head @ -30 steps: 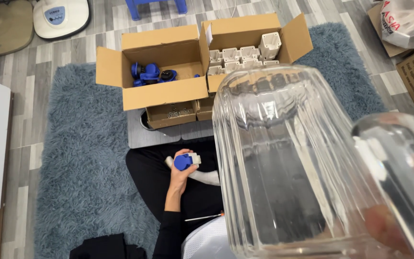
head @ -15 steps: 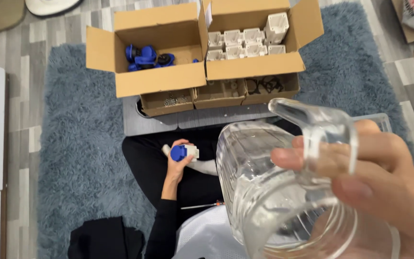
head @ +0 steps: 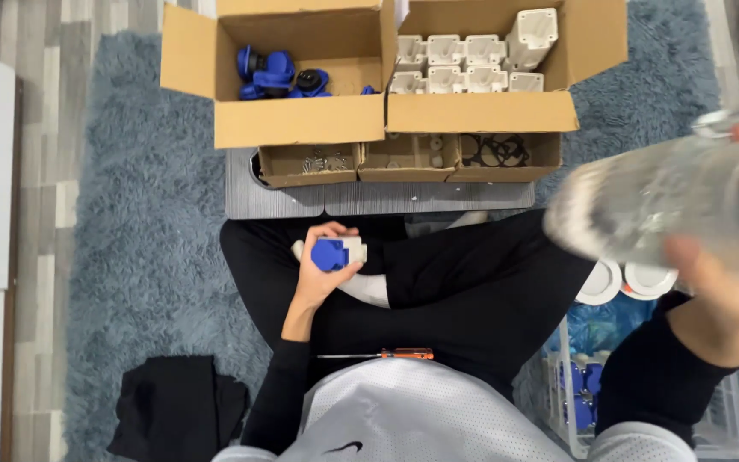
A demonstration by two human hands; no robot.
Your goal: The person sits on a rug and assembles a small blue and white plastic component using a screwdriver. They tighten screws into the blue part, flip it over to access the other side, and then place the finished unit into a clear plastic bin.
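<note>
A blue-and-white plug part [head: 338, 254] is clasped by the curled fingers of the left hand [head: 322, 272]. A clear glass jug [head: 673, 201] is gripped by the right hand [head: 729, 299], thumb beneath it.

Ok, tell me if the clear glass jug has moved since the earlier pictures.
Yes. The clear glass jug in the right hand has swung right, off the lap toward the picture's right edge, judged against the cardboard boxes.

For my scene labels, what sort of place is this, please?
Probably a room at home used for small assembly work: a person sits on a shaggy grey-blue rug over a wood-look floor, facing cardboard boxes of blue parts and white parts.
</note>
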